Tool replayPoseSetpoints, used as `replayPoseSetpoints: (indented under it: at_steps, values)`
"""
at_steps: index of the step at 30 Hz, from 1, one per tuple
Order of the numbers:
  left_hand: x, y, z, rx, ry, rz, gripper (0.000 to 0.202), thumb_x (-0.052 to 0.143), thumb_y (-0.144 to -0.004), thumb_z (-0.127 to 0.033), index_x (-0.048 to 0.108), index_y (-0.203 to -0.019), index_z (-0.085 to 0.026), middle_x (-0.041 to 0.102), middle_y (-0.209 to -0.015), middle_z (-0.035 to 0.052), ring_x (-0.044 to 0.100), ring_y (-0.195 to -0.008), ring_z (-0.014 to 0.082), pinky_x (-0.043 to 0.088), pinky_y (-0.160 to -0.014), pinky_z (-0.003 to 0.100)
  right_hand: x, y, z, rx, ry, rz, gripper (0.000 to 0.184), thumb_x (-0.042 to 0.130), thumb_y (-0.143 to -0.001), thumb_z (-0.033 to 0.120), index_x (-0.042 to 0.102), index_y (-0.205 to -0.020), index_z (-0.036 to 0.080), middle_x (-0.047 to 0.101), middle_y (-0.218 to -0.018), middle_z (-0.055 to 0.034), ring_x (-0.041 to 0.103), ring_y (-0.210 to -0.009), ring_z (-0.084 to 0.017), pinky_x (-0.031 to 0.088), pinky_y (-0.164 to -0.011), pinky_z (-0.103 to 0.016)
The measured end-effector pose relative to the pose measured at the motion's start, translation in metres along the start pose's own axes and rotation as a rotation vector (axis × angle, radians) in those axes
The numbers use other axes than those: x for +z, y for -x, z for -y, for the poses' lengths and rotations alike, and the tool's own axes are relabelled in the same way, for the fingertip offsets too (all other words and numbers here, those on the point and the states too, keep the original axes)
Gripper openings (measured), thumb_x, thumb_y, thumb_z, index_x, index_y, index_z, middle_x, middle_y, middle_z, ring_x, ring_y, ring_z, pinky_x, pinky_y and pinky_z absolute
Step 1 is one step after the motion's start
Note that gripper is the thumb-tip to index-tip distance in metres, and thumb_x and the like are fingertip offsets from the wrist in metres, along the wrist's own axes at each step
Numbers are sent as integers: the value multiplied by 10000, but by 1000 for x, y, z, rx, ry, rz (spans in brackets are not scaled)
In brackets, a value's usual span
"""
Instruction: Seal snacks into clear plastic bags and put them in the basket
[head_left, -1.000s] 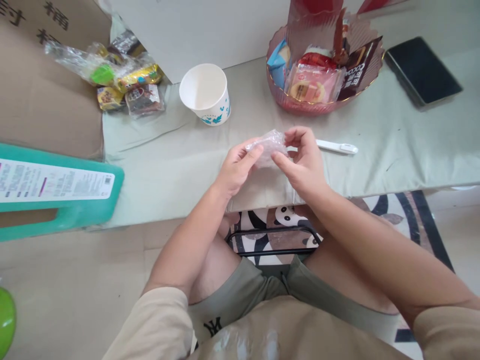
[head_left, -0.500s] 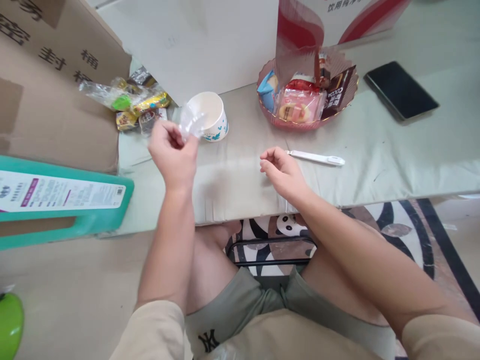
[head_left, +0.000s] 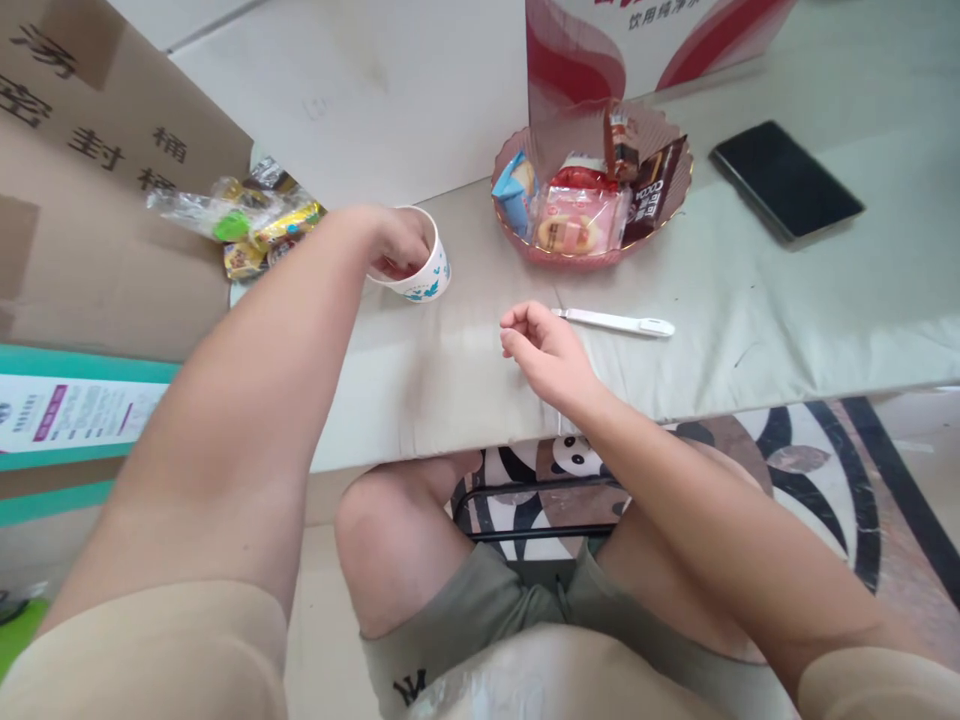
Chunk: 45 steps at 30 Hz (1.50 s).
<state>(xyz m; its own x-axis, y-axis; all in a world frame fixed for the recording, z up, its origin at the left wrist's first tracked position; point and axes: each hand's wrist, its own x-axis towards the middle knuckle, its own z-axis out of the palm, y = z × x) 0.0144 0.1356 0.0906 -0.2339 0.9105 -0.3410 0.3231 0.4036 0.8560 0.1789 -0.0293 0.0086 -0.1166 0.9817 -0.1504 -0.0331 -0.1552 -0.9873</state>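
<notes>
My left hand [head_left: 401, 245] reaches down into a white paper cup [head_left: 426, 290] with blue leaf prints. Its fingers look bent together, but the fingertips and whatever they hold are hidden inside the cup. On the cloth, my right hand [head_left: 546, 350] rests on its side with loosely curled fingers, thumb apart, and nothing in it. Just beyond those fingers lies a slim white-handled knife or cutter [head_left: 619, 322]. Behind it stands a pink scalloped bowl [head_left: 592, 262] of wrapped snacks, among them a pink packet [head_left: 577, 220] and a brown cocoa packet [head_left: 656, 192].
A dark phone [head_left: 787, 180] lies at the right. Crumpled wrappers [head_left: 251, 225] are heaped left of the cup, against a large cardboard box [head_left: 97, 240]. A green-and-white carton [head_left: 75, 410] is at the left edge. A red-and-white box [head_left: 637, 50] stands behind the bowl.
My left hand has moved from in front of the cup into it; the clear plastic wrapper it held is out of sight. My right hand stays by the knife. The view has shifted slightly.
</notes>
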Motion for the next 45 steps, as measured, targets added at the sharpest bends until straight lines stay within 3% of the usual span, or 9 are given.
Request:
replayPoseSetpoints:
  at_steps: [4,8,13,19,23,27,33,40,45]
  values:
    - [-19,43,-14,-29,-204,-47,273,538,-861,80,604,-686,-119,534,-527,-84,381,-441,58,131,-404,178,-3,0,0,0,1,-14,80,560,-828,281,548,-882,224,571,-745,38,540,-690,-122,416,-693,-303]
    - [-35,100,19,554,414,-145,295,505,-842,-34,530,-577,-160,345,-425,-83,250,-390,49,117,-414,178,2,-4,-2,-11,-2,-30,73,564,-829,288,555,-865,224,557,-720,43,520,-653,-112,412,-669,-299]
    - [-31,136,94,-19,923,12,537,503,-966,-245,225,-509,-203,141,-446,-80,147,-352,59,139,-402,217,15,2,-3,-78,85,-35,158,591,-819,359,525,-772,224,514,-654,45,475,-598,-103,375,-598,-281]
    - [-55,114,128,-208,1318,191,449,385,-943,-227,131,-573,-216,100,-479,-66,146,-357,76,159,-396,239,42,22,0,-205,329,50,315,641,-861,358,475,-630,222,525,-575,29,453,-544,-98,364,-549,-271]
    - [-79,92,134,-171,1456,121,423,420,-902,-203,147,-578,-212,131,-467,-62,166,-361,71,158,-396,235,100,1,19,-449,461,163,96,581,-904,249,647,-842,217,706,-791,-30,631,-708,-157,499,-673,-312]
    - [-92,78,140,-218,1511,-9,418,420,-895,-221,154,-572,-212,146,-464,-57,150,-372,70,183,-396,241,184,-76,54,-726,686,259,238,579,-847,116,660,-1050,212,732,-1077,-77,670,-1019,-230,555,-874,-378]
    - [-102,75,138,-231,1566,91,442,381,-933,-220,108,-587,-213,84,-499,-55,147,-368,72,140,-383,229,275,-223,80,-517,1290,319,619,568,-844,-38,482,-1446,79,519,-1523,-182,522,-1411,-258,407,-1140,-357]
    - [-103,68,136,-257,1618,152,440,346,-952,-197,108,-583,-215,76,-500,-52,143,-365,72,142,-377,226,287,-243,71,-420,1473,379,305,467,-1077,212,609,-1308,73,631,-1348,-84,615,-1288,-244,448,-1054,-440]
    - [-103,69,136,-262,1623,154,446,362,-959,-206,118,-587,-220,83,-492,-60,145,-355,69,137,-368,221,275,-229,73,-518,1448,316,88,630,-911,136,602,-959,68,716,-1254,-88,631,-1289,-244,458,-1006,-395]
